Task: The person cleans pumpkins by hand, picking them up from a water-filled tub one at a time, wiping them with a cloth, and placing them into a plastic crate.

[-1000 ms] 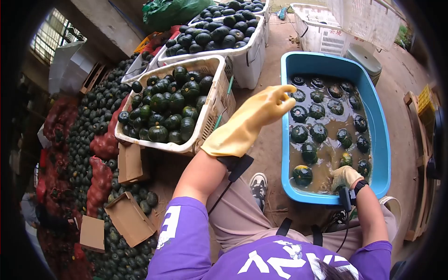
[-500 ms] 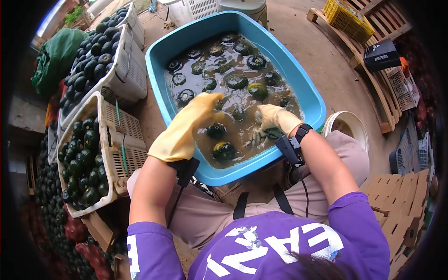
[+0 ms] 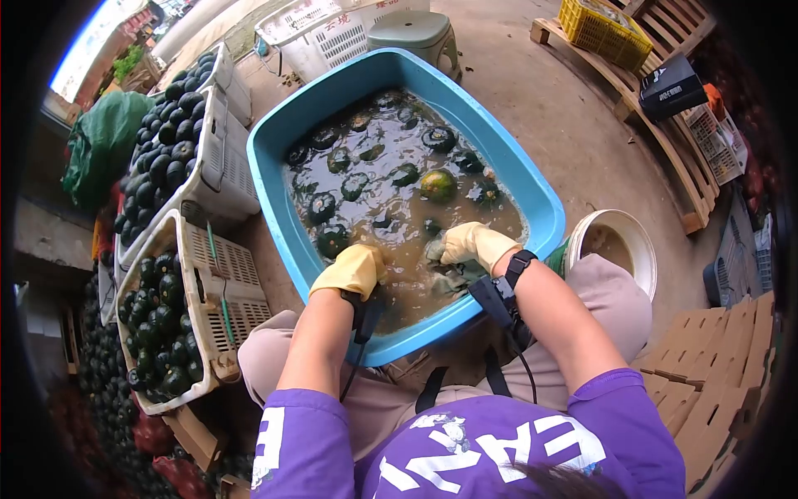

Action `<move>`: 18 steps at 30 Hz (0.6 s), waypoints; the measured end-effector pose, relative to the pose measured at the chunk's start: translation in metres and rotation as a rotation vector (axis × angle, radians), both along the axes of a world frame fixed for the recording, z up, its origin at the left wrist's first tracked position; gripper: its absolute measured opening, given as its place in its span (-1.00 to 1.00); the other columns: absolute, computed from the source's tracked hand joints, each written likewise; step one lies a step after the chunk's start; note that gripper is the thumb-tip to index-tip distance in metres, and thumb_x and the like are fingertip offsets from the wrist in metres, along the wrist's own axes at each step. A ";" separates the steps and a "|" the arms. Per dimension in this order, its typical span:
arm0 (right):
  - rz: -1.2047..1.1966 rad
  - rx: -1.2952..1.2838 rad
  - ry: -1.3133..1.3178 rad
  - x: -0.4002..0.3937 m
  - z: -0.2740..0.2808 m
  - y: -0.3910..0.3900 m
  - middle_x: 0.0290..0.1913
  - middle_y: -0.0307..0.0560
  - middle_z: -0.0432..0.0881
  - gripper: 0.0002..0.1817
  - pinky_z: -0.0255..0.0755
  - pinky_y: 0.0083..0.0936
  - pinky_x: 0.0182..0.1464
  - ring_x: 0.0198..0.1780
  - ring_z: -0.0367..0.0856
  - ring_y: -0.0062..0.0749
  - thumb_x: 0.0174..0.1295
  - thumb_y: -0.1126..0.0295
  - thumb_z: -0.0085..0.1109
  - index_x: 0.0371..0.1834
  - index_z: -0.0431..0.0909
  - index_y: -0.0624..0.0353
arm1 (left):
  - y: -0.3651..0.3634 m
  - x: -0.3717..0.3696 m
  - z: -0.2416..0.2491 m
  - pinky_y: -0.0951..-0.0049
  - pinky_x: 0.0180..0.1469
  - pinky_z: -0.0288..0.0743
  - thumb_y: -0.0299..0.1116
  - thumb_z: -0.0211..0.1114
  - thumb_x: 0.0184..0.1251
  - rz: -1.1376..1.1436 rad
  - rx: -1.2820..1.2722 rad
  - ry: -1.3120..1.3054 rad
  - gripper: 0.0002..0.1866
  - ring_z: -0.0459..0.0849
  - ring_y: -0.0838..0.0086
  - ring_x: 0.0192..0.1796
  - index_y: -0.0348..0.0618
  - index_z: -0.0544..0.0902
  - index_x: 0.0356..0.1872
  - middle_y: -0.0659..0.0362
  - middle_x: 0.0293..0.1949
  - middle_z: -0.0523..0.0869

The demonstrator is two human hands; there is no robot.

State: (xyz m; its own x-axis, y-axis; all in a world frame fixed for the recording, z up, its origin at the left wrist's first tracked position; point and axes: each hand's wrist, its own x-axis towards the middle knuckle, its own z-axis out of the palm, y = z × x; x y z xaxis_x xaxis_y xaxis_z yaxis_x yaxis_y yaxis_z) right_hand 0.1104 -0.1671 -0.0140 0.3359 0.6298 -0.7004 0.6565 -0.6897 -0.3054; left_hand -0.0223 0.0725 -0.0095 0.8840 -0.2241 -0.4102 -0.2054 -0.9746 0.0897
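A blue plastic tub (image 3: 264, 195) in front of me holds murky brown water with several dark green kabocha squashes (image 3: 438, 139) floating in it. One squash with an orange-yellow patch (image 3: 438, 185) floats near the middle. My left hand (image 3: 353, 270), in a yellow rubber glove, dips into the water at the tub's near left; its fingers are hidden below the surface. Gloved the same way, my right hand (image 3: 474, 247) is at the near right, closed on a wet green cloth (image 3: 453, 281) partly under water. Whether a squash lies beneath either hand is hidden.
White crates of dark green squashes (image 3: 166, 303) stand at the left. A white bucket (image 3: 644, 233) of brownish water sits by my right knee. Beyond the tub are a grey-green stool (image 3: 411, 32) and a white crate (image 3: 332, 41). A wooden pallet (image 3: 665, 141) and flattened cardboard (image 3: 706, 349) are at the right.
My left hand has come down and nearer, from above the squashes into the water. My right hand has shifted slightly left. The floating squashes have drifted, and the view has tilted up.
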 end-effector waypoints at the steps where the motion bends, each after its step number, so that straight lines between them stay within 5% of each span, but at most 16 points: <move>1: -0.024 0.098 0.021 0.002 0.023 -0.001 0.07 -0.13 0.79 -0.62 0.60 -0.30 0.11 0.04 0.75 -0.14 0.26 0.19 0.16 0.13 0.76 -0.21 | -0.005 -0.002 0.041 0.39 0.08 0.62 -0.33 0.33 0.33 0.082 -0.222 -0.002 -0.81 0.79 0.22 0.01 -0.05 0.81 -0.13 0.03 -0.13 0.81; 2: -0.052 0.198 0.051 0.003 0.034 0.000 0.06 -0.13 0.80 -0.62 0.61 -0.31 0.10 0.03 0.75 -0.17 0.28 0.26 0.11 0.11 0.77 -0.16 | -0.007 -0.003 0.063 0.42 0.06 0.61 -0.33 0.33 0.33 0.162 -0.440 0.004 -0.82 0.80 0.28 -0.02 -0.04 0.82 -0.14 0.05 -0.15 0.81; 3: -0.007 0.488 0.026 0.024 -0.027 -0.004 -0.05 -0.11 0.82 -0.67 0.63 -0.34 0.01 -0.05 0.78 -0.21 0.26 0.36 0.09 -0.01 0.81 -0.05 | 0.004 0.022 0.031 0.44 0.06 0.61 -0.28 0.36 0.31 0.713 -0.786 0.371 -0.75 0.79 0.37 -0.02 -0.10 0.81 -0.07 0.12 -0.14 0.82; 4: -0.132 0.359 -0.163 0.023 -0.008 0.003 -0.18 -0.05 0.81 -0.76 0.63 -0.31 -0.12 -0.17 0.79 -0.18 0.23 0.36 0.14 -0.17 0.81 0.06 | 0.006 0.032 0.020 0.43 0.11 0.61 -0.29 0.30 0.36 0.872 -1.154 0.445 -0.68 0.77 0.36 0.03 -0.21 0.75 0.04 0.07 -0.01 0.79; 6: -0.551 0.559 -0.151 -0.006 0.058 0.006 -0.28 0.08 0.77 -0.81 0.61 -0.26 -0.24 -0.28 0.79 -0.11 0.22 0.36 0.15 -0.33 0.77 0.15 | -0.012 0.016 0.058 0.38 0.16 0.63 -0.25 0.24 0.47 0.879 -1.445 0.165 -0.57 0.76 0.29 0.07 -0.29 0.62 0.23 -0.01 0.13 0.73; 8: -0.462 0.838 -0.246 -0.029 0.061 0.021 -0.24 0.26 0.74 -0.75 0.57 -0.15 -0.17 -0.17 0.77 0.05 0.25 0.29 0.15 -0.29 0.72 0.23 | -0.028 0.002 0.042 0.27 0.25 0.60 -0.19 0.15 0.58 1.014 -1.929 -0.030 -0.52 0.73 0.24 0.14 -0.25 0.51 0.37 -0.06 0.21 0.68; 9: -0.752 0.888 0.037 -0.045 0.067 0.034 -0.14 0.35 0.72 -0.63 0.56 -0.10 -0.03 -0.02 0.72 0.18 0.26 0.16 0.15 -0.17 0.68 0.28 | -0.037 0.006 0.036 0.31 0.17 0.63 -0.07 0.10 0.62 1.121 -1.982 -0.044 -0.48 0.73 0.31 0.08 -0.31 0.51 0.34 -0.02 0.19 0.66; 10: -0.727 0.725 0.142 -0.055 0.070 0.053 0.02 0.36 0.66 -0.50 0.47 -0.14 0.10 0.07 0.62 0.16 0.40 0.02 0.07 0.02 0.57 0.33 | -0.040 -0.005 0.037 0.24 0.24 0.59 -0.05 0.06 0.63 0.983 -1.856 -0.107 -0.46 0.68 0.27 0.20 -0.26 0.46 0.39 -0.02 0.19 0.67; 12: -0.540 0.912 -0.482 -0.080 -0.001 0.088 0.10 0.43 0.64 -0.39 0.48 -0.11 0.22 0.21 0.57 0.33 0.46 -0.07 -0.01 0.18 0.55 0.33 | -0.029 0.014 0.005 0.25 0.23 0.59 -0.18 0.03 0.63 0.537 -1.304 -0.300 -0.52 0.69 0.21 0.20 -0.20 0.44 0.41 -0.03 0.18 0.68; 13: -0.618 0.888 -0.269 -0.071 0.003 0.083 0.10 0.43 0.64 -0.40 0.48 -0.09 0.21 0.21 0.57 0.33 0.47 -0.06 -0.04 0.18 0.55 0.32 | -0.033 0.023 -0.047 0.26 0.25 0.57 -0.29 -0.02 0.63 1.035 -1.796 -0.198 -0.58 0.69 0.13 0.20 -0.23 0.48 0.36 -0.05 0.17 0.69; 14: -0.693 0.858 -0.055 -0.056 0.014 0.078 0.10 0.43 0.64 -0.41 0.48 -0.08 0.20 0.22 0.57 0.32 0.49 -0.05 -0.06 0.18 0.56 0.31 | -0.021 0.015 -0.041 0.27 0.32 0.51 -0.29 -0.15 0.67 0.609 -1.028 -0.339 -0.58 0.68 0.09 0.23 -0.27 0.56 0.27 -0.11 0.19 0.68; 15: -0.809 0.859 0.042 -0.043 0.031 0.071 0.04 0.39 0.68 -0.48 0.50 -0.05 0.14 0.14 0.62 0.33 0.52 0.03 -0.10 0.15 0.57 0.29 | -0.036 0.008 -0.023 0.27 0.32 0.51 -0.29 -0.15 0.67 0.607 -1.033 -0.331 -0.58 0.68 0.09 0.23 -0.27 0.56 0.27 -0.11 0.19 0.68; 17: -0.553 0.695 -0.139 -0.016 0.018 0.056 -0.08 0.29 0.74 -0.57 0.54 -0.01 0.08 0.02 0.68 0.30 0.55 0.14 -0.17 -0.06 0.60 0.29 | -0.069 0.001 0.024 0.26 0.10 0.64 0.01 -0.06 0.64 1.056 -1.571 -0.134 -0.44 0.72 0.23 0.08 -0.22 0.53 0.34 -0.05 0.11 0.72; 18: -0.404 0.635 -0.275 -0.010 0.008 0.053 -0.12 0.21 0.76 -0.58 0.55 0.02 0.09 0.01 0.71 0.23 0.55 0.21 -0.18 -0.23 0.63 0.27 | -0.066 0.008 0.019 0.26 0.10 0.64 0.01 -0.06 0.64 1.048 -1.574 -0.129 -0.44 0.72 0.23 0.08 -0.22 0.53 0.34 -0.05 0.11 0.72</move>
State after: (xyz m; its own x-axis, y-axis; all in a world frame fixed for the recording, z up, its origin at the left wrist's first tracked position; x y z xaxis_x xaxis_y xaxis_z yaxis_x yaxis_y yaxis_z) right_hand 0.1003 -0.1137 -0.0058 0.7316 0.6731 -0.1081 0.5020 -0.6392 -0.5827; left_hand -0.0143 0.0064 0.0094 0.8979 0.2967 -0.3252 0.2563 0.2482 0.9342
